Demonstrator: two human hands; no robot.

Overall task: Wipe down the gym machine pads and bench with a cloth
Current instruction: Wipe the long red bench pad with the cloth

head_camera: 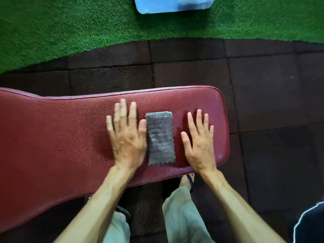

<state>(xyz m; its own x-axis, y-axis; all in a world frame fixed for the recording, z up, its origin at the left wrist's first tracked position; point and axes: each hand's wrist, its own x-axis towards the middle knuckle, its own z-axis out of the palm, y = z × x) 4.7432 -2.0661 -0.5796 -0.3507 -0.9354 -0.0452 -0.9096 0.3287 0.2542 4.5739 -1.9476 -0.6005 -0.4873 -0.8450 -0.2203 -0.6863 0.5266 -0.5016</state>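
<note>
A dark red padded bench (pixel 52 137) runs across the view from the left, with its rounded end at the right. A folded grey cloth (pixel 160 138) lies flat on the pad near that end. My left hand (pixel 127 135) is spread flat just left of the cloth, its thumb close to the cloth's edge, fingers straight and slightly blurred. My right hand (pixel 199 141) is spread flat to the right of the cloth, a small gap apart from it. Neither hand holds anything.
Dark rubber floor tiles (pixel 263 85) surround the bench. Green artificial turf (pixel 70 23) lies beyond them, with a light blue container (pixel 173 4) on it at the top edge. My legs and a sandalled foot (pixel 187 179) show below the bench. A dark object (pixel 310 225) sits at bottom right.
</note>
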